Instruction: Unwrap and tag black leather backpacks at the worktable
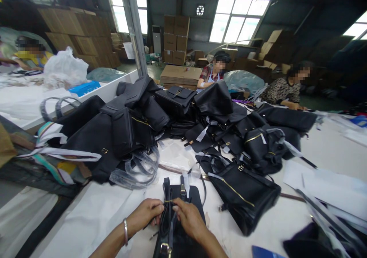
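A small black bag (187,196) lies flat on the white table (94,216) right in front of me, its straps running toward me. My left hand (145,214), with a silver bangle on the wrist, is closed in a pinch on the bag's top edge by the gold zipper. My right hand (187,217) is closed on the same edge and the dark strap (169,221), fingertips meeting the left hand's. A black backpack with a gold zipper (243,191) lies just to the right of the bag.
A big heap of black bags (177,112) covers the table's middle. Plastic-wrapped handles (137,170) lie at left, white paper sheets (329,185) at right. Three people sit at the far sides. Cardboard boxes (174,40) stand at the back wall.
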Motion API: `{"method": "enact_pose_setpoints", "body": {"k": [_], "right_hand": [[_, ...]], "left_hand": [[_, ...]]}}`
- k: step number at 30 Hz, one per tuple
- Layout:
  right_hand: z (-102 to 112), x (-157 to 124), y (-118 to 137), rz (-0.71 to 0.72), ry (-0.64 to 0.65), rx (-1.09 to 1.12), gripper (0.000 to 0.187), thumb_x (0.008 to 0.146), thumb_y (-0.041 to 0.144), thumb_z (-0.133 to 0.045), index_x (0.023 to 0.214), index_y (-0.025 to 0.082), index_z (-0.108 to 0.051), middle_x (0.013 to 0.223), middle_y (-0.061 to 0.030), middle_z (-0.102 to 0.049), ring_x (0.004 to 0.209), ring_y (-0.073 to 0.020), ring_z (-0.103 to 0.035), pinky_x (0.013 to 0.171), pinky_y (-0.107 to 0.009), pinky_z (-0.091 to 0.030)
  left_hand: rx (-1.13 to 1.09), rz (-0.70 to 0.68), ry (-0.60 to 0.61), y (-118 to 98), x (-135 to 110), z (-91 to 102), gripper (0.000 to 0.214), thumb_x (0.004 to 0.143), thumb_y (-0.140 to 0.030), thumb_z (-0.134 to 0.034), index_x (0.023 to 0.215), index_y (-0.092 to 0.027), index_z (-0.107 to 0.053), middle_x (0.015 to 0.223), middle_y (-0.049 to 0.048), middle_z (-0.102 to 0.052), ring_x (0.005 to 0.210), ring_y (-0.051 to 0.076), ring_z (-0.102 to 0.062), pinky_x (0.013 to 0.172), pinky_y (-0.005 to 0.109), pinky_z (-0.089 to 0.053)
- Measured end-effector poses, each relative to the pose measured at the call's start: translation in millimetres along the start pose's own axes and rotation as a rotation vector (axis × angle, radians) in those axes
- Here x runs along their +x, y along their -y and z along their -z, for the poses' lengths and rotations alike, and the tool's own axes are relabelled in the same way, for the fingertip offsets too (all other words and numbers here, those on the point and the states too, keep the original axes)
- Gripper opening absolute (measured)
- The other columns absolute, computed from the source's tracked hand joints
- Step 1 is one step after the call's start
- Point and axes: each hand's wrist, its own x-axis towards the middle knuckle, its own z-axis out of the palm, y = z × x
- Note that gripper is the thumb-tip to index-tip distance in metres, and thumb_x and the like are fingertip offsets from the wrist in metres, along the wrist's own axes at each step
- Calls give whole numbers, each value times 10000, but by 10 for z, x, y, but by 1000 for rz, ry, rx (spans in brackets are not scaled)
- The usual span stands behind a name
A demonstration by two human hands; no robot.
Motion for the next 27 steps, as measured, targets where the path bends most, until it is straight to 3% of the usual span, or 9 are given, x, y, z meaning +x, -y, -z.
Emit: {"method": "enact_pose_setpoints", "body": {"k": [6,11,16,19,22,24,27], "right_hand": [[-20,21,-1,2,-6,32,217,937,255,-341,952,221,-554,692,21,-605,619,-114,-581,583,-185,-362],[-55,73,42,8,-49,-62,196,916,212,-337,922,195,-532,844,-41,-652,743,-148,-622,641,-212,-384],[92,93,100,15,28,-286,215,915,326,-397,880,204,-570,757,-35,-668,697,-177,-606,601,-252,-324],[260,168,63,79,134,-123,236,882,372,-479,784,195,-599,682,9,-622,643,-135,-546,574,-233,-297],[377,297,-161,4,262,393,324,846,466,-539,726,170,-598,567,49,-509,515,-82,-435,508,-201,-298],[406,375,-418,-135,122,841,383,798,539,-588,720,164,-571,503,85,-395,415,-48,-297,434,-185,-280],[404,449,-813,-262,-333,1212,432,741,587,-638,728,170,-528,478,129,-256,382,-23,-138,369,-161,-222]], "left_hand": [[390,-107,-94,-13,6,-26,400,899,-493,-349,691,-183,-492,600,-12,-530,544,136,-497,529,234,-369],[817,-204,-270,-96,-17,-140,364,962,-366,-215,946,-197,-537,844,76,-663,767,203,-625,675,277,-409],[999,-165,-216,-162,5,-51,404,956,-414,-248,884,-196,-580,738,68,-664,688,219,-617,602,285,-360],[771,-148,-21,-257,75,120,432,912,-487,-381,674,-183,-574,580,6,-571,552,148,-513,542,247,-316],[254,-39,176,-369,174,369,458,833,-523,-532,555,-160,-512,473,-39,-444,424,80,-338,434,214,-213],[-138,-38,120,-441,228,580,473,796,-532,-585,526,-164,-463,429,-75,-345,381,51,-220,393,203,-139],[-591,-202,-127,-543,294,883,496,829,-535,-543,526,-183,-371,443,-115,-195,379,37,-112,371,175,-134]]}}
